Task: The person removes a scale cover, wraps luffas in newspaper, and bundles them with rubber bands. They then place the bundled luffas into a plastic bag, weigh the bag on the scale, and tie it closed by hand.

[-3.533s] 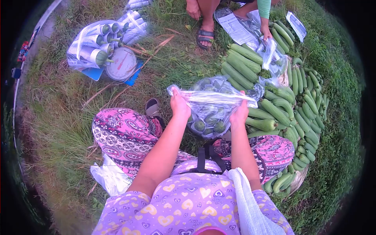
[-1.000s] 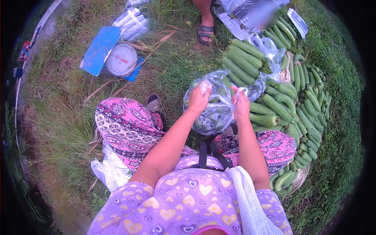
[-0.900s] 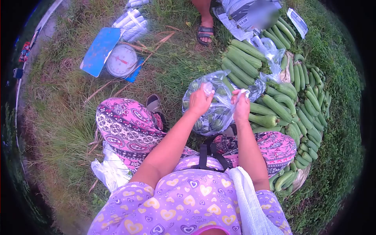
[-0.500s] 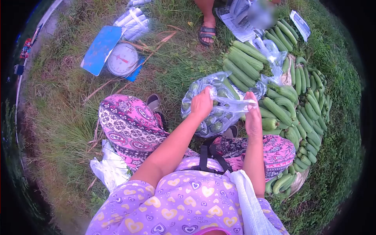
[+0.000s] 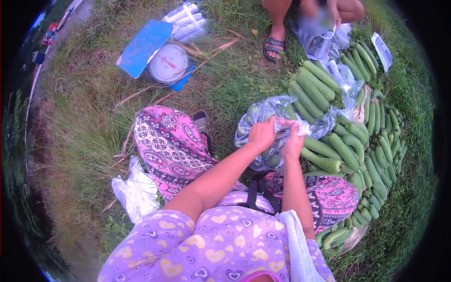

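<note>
A clear plastic bag (image 5: 256, 118) filled with green gourds rests on the grass in front of my knees. My left hand (image 5: 261, 134) grips the gathered top of the bag. My right hand (image 5: 293, 142) is closed on the twisted plastic neck right beside it, the two hands almost touching. A large heap of long green gourds (image 5: 371, 145) lies on the ground to the right of the bag.
A dial weighing scale (image 5: 169, 62) with a blue tray (image 5: 144, 41) stands on the grass at the upper left, wrapped white bundles (image 5: 188, 19) behind it. Another person's sandalled foot (image 5: 273, 45) and hand with a plastic bag (image 5: 319, 40) are at the top. A white bag (image 5: 136, 190) lies by my left leg.
My hands went from holding the bag's mouth wide apart to gathering it and coming together on the twisted neck. The bundles came off the scale earlier. The view shifted slightly right.
</note>
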`<state>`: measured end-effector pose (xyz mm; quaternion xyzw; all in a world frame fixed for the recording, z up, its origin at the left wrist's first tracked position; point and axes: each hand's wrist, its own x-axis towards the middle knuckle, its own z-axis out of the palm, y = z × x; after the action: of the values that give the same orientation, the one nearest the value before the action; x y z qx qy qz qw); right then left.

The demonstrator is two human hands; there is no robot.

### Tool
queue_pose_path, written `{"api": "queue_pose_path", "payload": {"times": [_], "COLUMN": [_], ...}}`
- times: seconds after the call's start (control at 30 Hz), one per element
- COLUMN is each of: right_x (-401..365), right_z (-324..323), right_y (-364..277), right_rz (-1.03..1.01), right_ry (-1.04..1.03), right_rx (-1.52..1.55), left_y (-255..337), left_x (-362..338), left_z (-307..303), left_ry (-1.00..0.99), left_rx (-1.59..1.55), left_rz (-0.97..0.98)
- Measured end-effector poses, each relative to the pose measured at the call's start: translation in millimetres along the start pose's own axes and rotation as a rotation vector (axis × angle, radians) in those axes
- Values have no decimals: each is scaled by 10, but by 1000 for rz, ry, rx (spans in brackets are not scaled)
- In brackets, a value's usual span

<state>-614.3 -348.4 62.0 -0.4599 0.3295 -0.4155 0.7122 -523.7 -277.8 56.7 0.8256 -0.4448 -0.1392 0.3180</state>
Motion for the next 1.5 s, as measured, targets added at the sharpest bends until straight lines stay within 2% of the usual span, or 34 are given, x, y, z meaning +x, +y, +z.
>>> {"api": "queue_pose_path", "payload": {"times": [0.1,0.2,0.23,0.37,0.47,0.6,0.73,0.77,0.87,0.9,1.0,1.03,1.13,1.17,1.27,1.4,1.43,1.5], "right_x": [14,54,78,64,162,303,293,274,160,126,148,200,272,345,533,598,558,526], "right_z": [10,-110,-151,56,76,-26,-11,19,167,207,159,130,12,-41,-141,-93,-43,17], "right_y": [-91,-7,32,-83,-154,-90,-171,-227,-241,-287,-218,-246,-386,-461,-362,-205,-152,-260], "right_rz": [21,21,30,-455,-385,-293,-362,-405,-284,-222,-343,-277,-421,-252,122,121,-106,-10], "right_ry": [70,6,-67,-382,-512,-458,-500,-590,-435,-450,-594,-708,-688,-724,-354,-567,-562,-499], "right_rx": [91,34,-47,-856,-1175,-1409,-1507,-1603,-1429,-1457,-1424,-1487,-1030,-958,-713,-647,-729,-855], "left_y": [59,98,90,2,36,87,-170,-259,-430,-141,-77,-66,-97,-138,-120,-29,-32,-147], "left_x": [16,47,57,95,97,154,163,180,151,116,60,76,135,122,102,119,111,126], "left_z": [-49,-127,-130,-87,-121,-267,-161,-121,64,-206,-128,-77,-156,-34,-21,-163,-176,-116], "left_ry": [-45,-132,-170,-155,-212,-300,-440,-515,-446,-426,-208,-97,-153,1,-4,-67,-72,-114], "left_rx": [-6,-4,2,-4,-25,-185,-427,-520,-508,-492,-363,-324,-440,-555,-661,-632,-658,-629], "left_rz": [-69,-164,-195,-225,-233,-79,-33,-68,-96,-67,-243,-226,-292,-218,-245,-245,-246,-266]}}
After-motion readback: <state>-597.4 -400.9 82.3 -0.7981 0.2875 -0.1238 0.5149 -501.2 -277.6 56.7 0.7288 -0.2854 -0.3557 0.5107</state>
